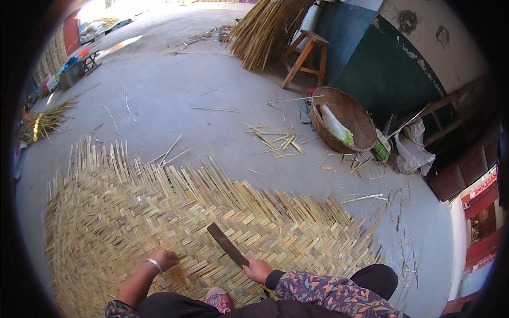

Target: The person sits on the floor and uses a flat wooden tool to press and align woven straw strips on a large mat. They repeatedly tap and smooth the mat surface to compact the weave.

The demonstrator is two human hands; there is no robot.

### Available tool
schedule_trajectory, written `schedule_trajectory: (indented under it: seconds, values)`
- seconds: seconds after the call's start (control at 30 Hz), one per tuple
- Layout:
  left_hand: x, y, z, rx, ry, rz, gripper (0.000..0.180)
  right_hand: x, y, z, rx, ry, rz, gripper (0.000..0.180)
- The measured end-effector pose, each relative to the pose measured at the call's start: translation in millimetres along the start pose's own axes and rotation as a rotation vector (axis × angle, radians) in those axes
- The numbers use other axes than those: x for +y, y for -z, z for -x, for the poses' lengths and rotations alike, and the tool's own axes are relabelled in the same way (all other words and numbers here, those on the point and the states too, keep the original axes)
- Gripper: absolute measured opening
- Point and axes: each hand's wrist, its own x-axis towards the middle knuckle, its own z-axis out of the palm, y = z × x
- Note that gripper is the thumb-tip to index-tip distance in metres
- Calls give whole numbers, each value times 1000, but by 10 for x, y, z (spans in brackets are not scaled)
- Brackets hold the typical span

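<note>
A large woven mat [132,212] of flat split-reed strips in a herringbone pattern lies on the floor under me, with loose strip ends sticking out along its far edge. My right hand [259,271] is closed round the near end of a dark, flat, narrow bar [227,245], which slants away to the left just over the weave. My left hand [165,259], a light bangle at its wrist, rests low at the mat with fingers curled in. Whatever those fingers pinch is too small to make out. Beside the hands, my pink shoe [220,300] stands on the mat.
Cut strip pieces [286,143] litter the grey floor beyond the mat. A round basket [360,119] holding a leafy cabbage [335,125] leans at the right, near a green-bristled broom [382,146]. Farther back are a wooden stool [310,55] and a reed bundle [265,32].
</note>
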Motion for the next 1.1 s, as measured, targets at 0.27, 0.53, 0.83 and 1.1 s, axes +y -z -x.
schedule_trajectory:
  seconds: [0.27, 0.53, 0.83, 1.1]
  values:
    - [-4, 90, -149, -90, 32, -164, 26, 97, -79, -51, 63, 66, -3, 36]
    - [-256, 14, -267, -143, -79, 96, 36, 176, -118, -54, 154, 117, -27, 37]
    - [42, 184, -118, -132, 97, 240, 35, 130, -90, -52, 152, 74, -104, 28]
    - [168, 171, -154, -132, 206, 78, 37, 97, -67, -55, 145, 69, -72, 30]
